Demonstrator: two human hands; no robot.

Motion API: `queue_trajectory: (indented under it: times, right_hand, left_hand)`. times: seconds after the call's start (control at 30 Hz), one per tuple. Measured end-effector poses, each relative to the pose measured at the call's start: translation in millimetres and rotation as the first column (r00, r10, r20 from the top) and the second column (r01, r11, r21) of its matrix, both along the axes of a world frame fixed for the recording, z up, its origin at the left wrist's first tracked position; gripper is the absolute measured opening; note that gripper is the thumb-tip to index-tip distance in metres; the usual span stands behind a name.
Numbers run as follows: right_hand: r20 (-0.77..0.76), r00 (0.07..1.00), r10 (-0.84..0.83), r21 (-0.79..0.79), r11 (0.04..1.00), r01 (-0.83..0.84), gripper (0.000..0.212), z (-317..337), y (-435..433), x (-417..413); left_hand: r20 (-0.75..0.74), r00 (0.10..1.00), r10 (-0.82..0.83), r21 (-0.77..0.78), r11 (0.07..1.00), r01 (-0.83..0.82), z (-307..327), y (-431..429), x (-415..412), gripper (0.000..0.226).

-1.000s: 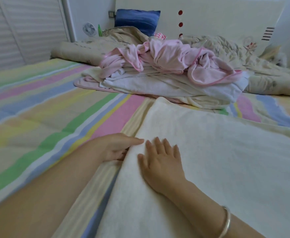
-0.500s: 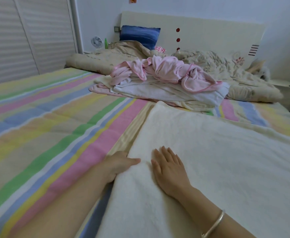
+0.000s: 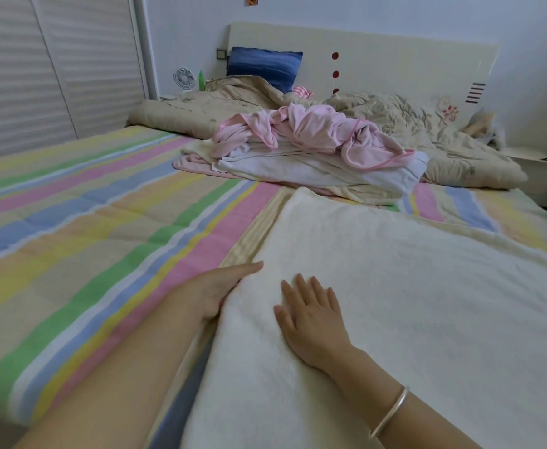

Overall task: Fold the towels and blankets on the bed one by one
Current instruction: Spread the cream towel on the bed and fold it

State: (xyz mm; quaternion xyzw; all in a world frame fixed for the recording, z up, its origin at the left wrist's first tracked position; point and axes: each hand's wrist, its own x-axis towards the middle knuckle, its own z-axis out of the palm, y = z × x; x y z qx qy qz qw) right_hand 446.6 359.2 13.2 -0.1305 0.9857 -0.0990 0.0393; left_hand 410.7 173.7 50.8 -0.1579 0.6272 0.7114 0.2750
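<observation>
Left hand [image 3: 213, 293] grip on towel [image 3: 395, 303], fingers underneath

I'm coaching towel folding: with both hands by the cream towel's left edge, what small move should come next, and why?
Probably sweep the right hand rightward across the cream towel to smooth it: that hand lies flat on it while the left hand rests against its left edge, fingers hidden.

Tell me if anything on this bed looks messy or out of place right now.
The pink towel lies crumpled on a loose heap of white and cream cloths near the beige quilt, all unfolded. The cream towel under the right hand lies flat. Nothing looks spilled or damaged.
</observation>
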Motion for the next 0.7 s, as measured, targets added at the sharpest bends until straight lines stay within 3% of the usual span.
queue_trajectory:
  times: [0.1, 0.2, 0.3, 0.47, 0.57, 0.7]
  right_hand:
    - [0.002, 1.000, 0.029, 0.029, 0.999, -0.029, 0.060, -2, -13, 5]
    - [0.015, 0.996, 0.091, 0.010, 0.996, -0.092, 0.057, 1, -16, 13]
    - [0.034, 0.981, 0.190, -0.006, 0.982, -0.190, 0.061, 2, -27, 36]
    - [-0.035, 0.958, 0.286, 0.019, 0.958, -0.286, 0.091, -8, -66, 69]
    - [-0.030, 0.916, 0.400, -0.070, 0.913, -0.401, 0.073, -7, -82, 85]
    - [-0.041, 0.886, 0.462, -0.424, 0.795, -0.434, 0.053, 12, -69, 111]
  left_hand:
    - [0.022, 1.000, 0.008, -0.007, 1.000, -0.008, -4, -3, -4, 0.027]
    - [-0.176, 0.965, 0.193, -0.174, 0.959, -0.223, -19, -8, -4, 0.022]
    - [-0.377, 0.888, 0.265, -0.399, 0.818, -0.414, -29, -25, 5, 0.007]
    - [-0.116, 0.990, 0.075, -0.366, 0.924, -0.112, -9, -43, 52, 0.015]
    - [-0.095, 0.995, 0.017, -0.428, 0.902, -0.056, 2, -45, 76, 0.020]
    - [0.004, 0.998, -0.067, -0.402, 0.913, 0.063, 9, -50, 108, 0.037]
